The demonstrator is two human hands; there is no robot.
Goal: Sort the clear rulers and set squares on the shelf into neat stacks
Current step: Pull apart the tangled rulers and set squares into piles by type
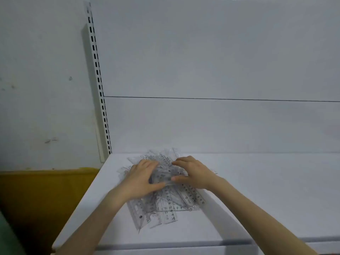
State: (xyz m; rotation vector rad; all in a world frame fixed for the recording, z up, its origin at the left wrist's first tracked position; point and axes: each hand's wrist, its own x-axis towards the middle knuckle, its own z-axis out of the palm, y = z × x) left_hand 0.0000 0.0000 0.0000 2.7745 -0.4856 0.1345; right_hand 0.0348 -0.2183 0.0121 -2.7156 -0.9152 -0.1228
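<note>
Item: a loose pile of clear rulers and set squares (165, 205), laid crisscross on the left part of a white shelf (257, 199), with numbered rulers fanned toward 6 o'clock. The left hand (143, 178) is placed at 9 o'clock on the pile and the right hand (196, 173) at 3 o'clock, each with fingers arched and thumb drawn in, gripping blurred clear pieces at the pile's centre. A slotted upright (100, 85) is noted at 11 o'clock and a yellow board (46, 190) at 9 o'clock, past the shelf's edge.
</note>
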